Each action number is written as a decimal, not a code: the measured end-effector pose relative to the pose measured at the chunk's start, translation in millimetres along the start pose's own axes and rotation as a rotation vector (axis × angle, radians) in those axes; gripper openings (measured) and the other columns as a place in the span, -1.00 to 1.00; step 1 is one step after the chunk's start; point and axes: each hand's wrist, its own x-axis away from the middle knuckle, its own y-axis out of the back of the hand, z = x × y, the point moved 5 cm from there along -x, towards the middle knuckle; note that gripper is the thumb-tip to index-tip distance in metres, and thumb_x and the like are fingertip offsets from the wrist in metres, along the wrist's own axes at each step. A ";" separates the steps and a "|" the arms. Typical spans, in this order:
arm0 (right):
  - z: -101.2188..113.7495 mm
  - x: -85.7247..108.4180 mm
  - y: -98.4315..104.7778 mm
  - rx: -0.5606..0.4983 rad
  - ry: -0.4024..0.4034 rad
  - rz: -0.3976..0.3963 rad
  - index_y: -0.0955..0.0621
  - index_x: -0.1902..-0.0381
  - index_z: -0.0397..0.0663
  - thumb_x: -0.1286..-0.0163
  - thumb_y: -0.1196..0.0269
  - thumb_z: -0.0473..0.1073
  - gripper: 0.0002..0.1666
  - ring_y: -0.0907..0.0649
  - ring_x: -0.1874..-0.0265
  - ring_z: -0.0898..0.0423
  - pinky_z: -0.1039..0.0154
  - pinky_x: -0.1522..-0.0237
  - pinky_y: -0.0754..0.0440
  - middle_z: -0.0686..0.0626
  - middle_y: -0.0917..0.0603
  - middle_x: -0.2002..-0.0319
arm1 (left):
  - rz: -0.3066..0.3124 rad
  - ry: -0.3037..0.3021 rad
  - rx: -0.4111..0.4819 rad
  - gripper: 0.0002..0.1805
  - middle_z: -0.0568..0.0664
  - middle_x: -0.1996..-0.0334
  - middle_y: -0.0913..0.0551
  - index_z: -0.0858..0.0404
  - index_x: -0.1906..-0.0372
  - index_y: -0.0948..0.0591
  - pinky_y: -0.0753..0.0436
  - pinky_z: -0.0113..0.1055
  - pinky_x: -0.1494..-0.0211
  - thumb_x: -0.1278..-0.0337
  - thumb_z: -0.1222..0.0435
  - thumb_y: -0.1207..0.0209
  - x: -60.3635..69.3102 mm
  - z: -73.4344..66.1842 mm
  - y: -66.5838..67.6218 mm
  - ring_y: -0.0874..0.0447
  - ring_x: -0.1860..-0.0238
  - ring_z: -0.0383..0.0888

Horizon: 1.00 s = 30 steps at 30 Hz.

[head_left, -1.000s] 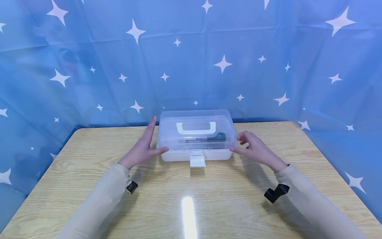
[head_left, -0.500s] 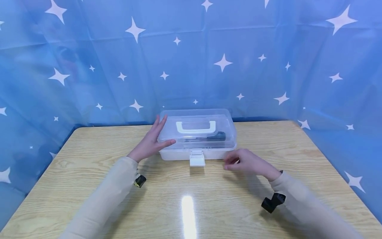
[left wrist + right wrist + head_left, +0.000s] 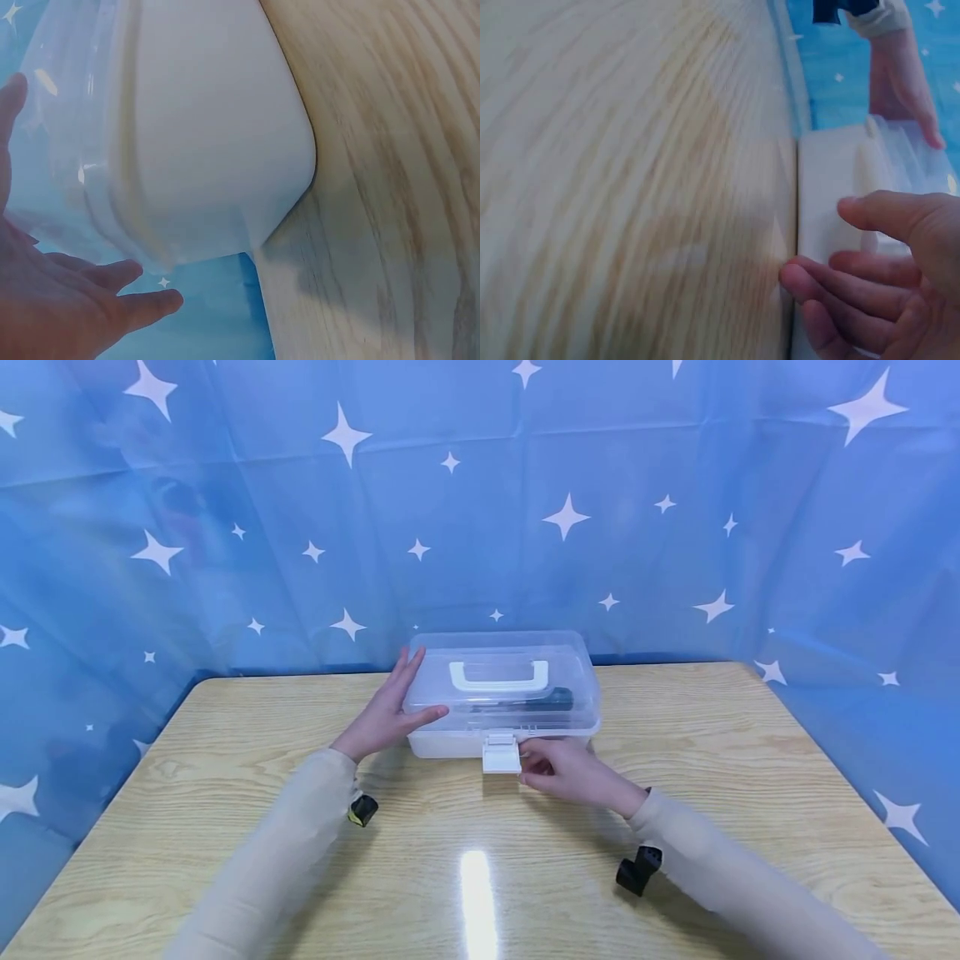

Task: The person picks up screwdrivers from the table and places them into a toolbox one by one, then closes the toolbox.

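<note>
A clear-lidded plastic storage box (image 3: 450,746) stands at the back of the table, its lid down. On the lid lies a white carry handle (image 3: 498,685). At the front, a white latch flap (image 3: 501,757) juts outward. My left hand (image 3: 382,714), fingers spread, rests against the box's left end with the thumb over the lid. My right hand (image 3: 566,768) is at the right edge of the latch, fingers bent. In the right wrist view, a gap separates the right thumb (image 3: 877,214) from the fingers. Whether they touch the latch is hard to tell.
Something dark (image 3: 558,699) shows through the lid inside the box. Behind the wooden table (image 3: 360,893) hangs a blue curtain (image 3: 480,527) with white stars, close to the box's back. Each wrist carries a small black camera.
My right hand has moved from the box's right end down and left to the latch. The left hand has shifted a little right, further over the lid. The box stays in place.
</note>
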 end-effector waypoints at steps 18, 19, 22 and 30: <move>6.4 -1.7 6.1 -0.044 -0.019 -0.112 -0.63 0.44 -0.05 -0.51 -0.10 -0.05 -0.66 -0.50 0.63 0.28 0.35 0.61 -0.42 0.11 -0.61 0.57 | -0.052 0.069 -0.083 0.09 0.18 -0.52 0.22 0.26 -0.54 0.21 0.05 0.03 -0.44 -0.21 -0.17 -0.13 -8.9 -6.4 5.3 0.26 -0.49 0.07; 6.5 -2.5 6.5 -0.049 -0.025 -0.116 -0.64 0.45 -0.07 -0.51 -0.09 -0.03 -0.63 -0.54 0.61 0.27 0.34 0.59 -0.45 0.09 -0.64 0.55 | -0.045 0.078 -0.078 0.11 0.19 -0.52 0.25 0.27 -0.54 0.23 0.07 0.02 -0.44 -0.21 -0.18 -0.13 -9.8 -6.1 5.3 0.29 -0.50 0.06; 6.9 -5.2 7.7 -0.097 -0.053 -0.124 -0.67 0.44 -0.14 -0.52 -0.07 0.00 -0.56 -0.65 0.54 0.19 0.32 0.51 -0.56 0.06 -0.68 0.53 | -0.017 0.121 -0.040 0.18 0.16 -0.52 0.33 0.26 -0.52 0.32 0.11 -0.03 -0.45 -0.17 -0.20 -0.16 -11.4 -4.7 5.0 0.34 -0.49 0.02; 7.8 -10.2 13.8 -0.097 -0.149 -0.175 -0.69 0.54 -0.17 -0.52 -0.02 0.13 -0.39 -0.66 0.60 0.16 0.28 0.50 -0.60 0.10 -0.65 0.63 | 0.044 0.204 0.003 0.26 0.12 -0.52 0.29 0.14 -0.50 0.46 -0.07 0.02 -0.41 -0.09 -0.27 -0.16 -11.5 -2.2 4.0 0.10 -0.47 0.12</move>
